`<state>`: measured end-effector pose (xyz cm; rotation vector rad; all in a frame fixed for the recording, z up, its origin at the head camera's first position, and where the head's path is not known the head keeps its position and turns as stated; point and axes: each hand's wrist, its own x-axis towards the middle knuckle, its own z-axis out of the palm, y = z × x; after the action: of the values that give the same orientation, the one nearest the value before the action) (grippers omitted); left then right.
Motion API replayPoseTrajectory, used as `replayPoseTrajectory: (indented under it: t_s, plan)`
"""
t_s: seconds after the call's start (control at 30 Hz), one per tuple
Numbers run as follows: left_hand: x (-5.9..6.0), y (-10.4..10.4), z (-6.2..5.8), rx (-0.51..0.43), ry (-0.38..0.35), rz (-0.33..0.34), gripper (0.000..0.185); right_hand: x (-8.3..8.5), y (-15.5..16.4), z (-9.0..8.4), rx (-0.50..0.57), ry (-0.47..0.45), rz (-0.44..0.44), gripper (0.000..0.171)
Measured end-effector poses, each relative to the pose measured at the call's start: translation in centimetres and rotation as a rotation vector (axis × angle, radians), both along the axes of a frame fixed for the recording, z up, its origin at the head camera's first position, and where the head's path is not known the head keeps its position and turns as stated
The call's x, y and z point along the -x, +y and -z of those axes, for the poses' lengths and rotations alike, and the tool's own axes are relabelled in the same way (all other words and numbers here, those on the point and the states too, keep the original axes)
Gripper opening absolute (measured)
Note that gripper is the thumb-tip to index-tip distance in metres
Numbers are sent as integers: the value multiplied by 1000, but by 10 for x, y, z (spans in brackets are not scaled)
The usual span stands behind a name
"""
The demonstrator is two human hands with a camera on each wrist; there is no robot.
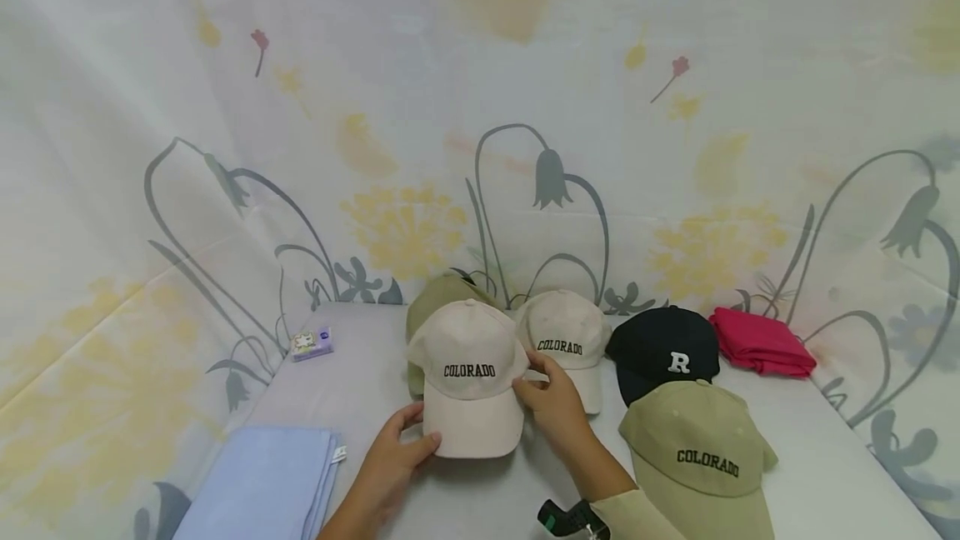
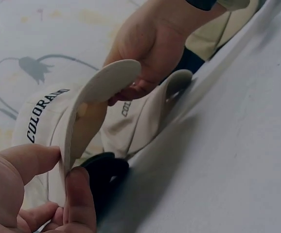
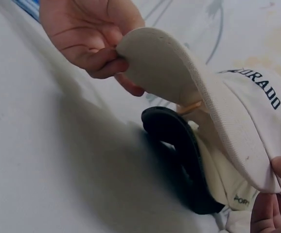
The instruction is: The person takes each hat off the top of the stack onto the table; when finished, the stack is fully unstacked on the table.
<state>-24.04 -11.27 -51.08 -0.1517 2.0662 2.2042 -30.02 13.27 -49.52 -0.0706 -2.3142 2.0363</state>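
A cream baseball cap (image 1: 471,419) lettered COLORADO is held up off the table, front towards me. My left hand (image 1: 392,461) pinches the left edge of its brim between thumb and fingers. At the cap's right side, my right hand (image 1: 558,407) pinches the edge where brim meets crown. The underside of the brim (image 3: 155,63) shows in the right wrist view. Close behind stands a green-beige cap (image 1: 431,307), partly hidden; its dark brim (image 3: 167,124) appears below the held cap. A second cream COLORADO cap (image 1: 566,327) sits just behind my right hand.
To the right are a black cap (image 1: 652,344) with a white R and a khaki COLORADO cap (image 1: 693,436) overlapping it. A folded red cloth (image 1: 761,344) lies at the back right. At left are a folded blue cloth (image 1: 255,482) and a small purple packet (image 1: 312,345).
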Motion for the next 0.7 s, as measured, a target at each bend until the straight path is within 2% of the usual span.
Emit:
replayPoseTrajectory:
  t_s: [0.27,0.6,0.7]
  plan:
    - [-12,11,-6,109,11,17,73,-19,15,-4,-4,-25,28,56]
    - [-26,27,-10,100,18,89,76,-39,34,-9,21,-22,65,57]
    - [-28,32,-10,130,13,104,75,-43,40,-9,28,-16,83,57]
